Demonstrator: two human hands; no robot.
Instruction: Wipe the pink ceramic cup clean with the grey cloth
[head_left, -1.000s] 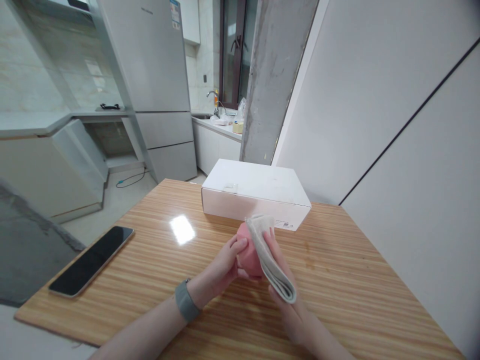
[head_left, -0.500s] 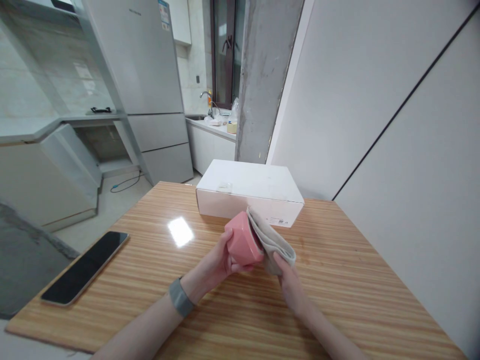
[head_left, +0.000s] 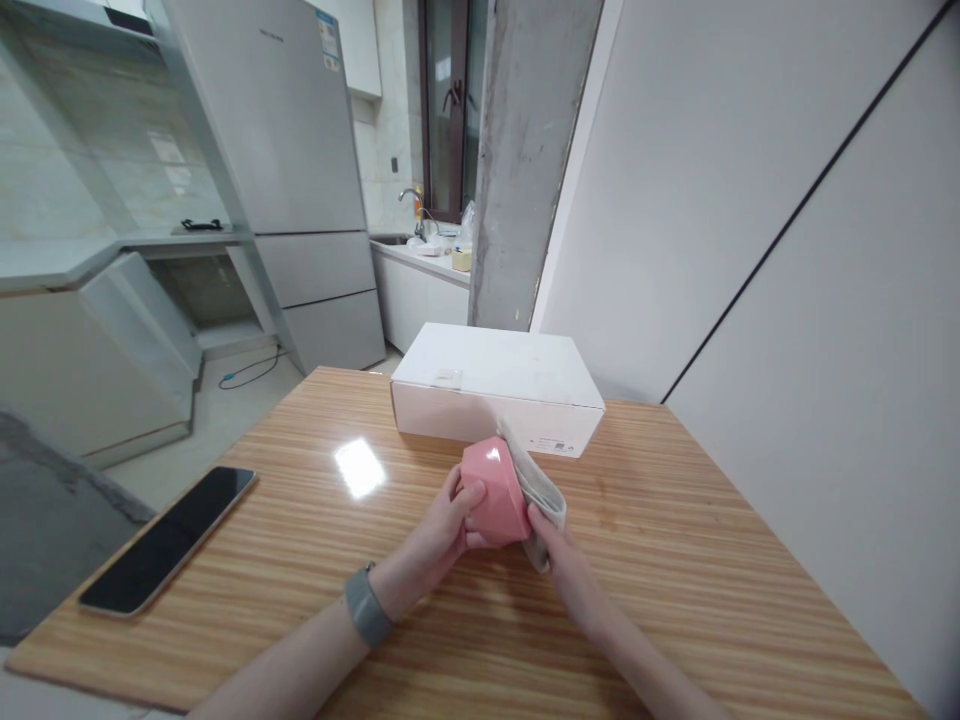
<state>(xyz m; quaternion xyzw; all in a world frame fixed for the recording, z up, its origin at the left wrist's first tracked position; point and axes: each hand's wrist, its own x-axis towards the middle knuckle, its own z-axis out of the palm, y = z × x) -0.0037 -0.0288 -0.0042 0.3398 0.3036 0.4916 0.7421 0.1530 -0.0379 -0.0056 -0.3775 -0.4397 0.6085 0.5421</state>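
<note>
My left hand (head_left: 442,528) is closed round a pink faceted cup (head_left: 493,490), held just above the wooden table (head_left: 675,560). A grey band sits on that wrist. My right hand (head_left: 561,565) grips a folded grey cloth (head_left: 538,490) and presses it against the right side of the cup. The cloth hides most of my right fingers. Both hands are in front of a white box (head_left: 495,385).
The white closed box lies at the table's far edge. A dark phone (head_left: 169,538) lies face up near the table's left edge. A concrete pillar (head_left: 525,160) and a white wall stand behind the table. A fridge (head_left: 292,170) and kitchen counters are further back on the left.
The cloth has gone from draped over the cup's top to bunched against its right side. My left hand has turned the cup, so more of its pink faces show.
</note>
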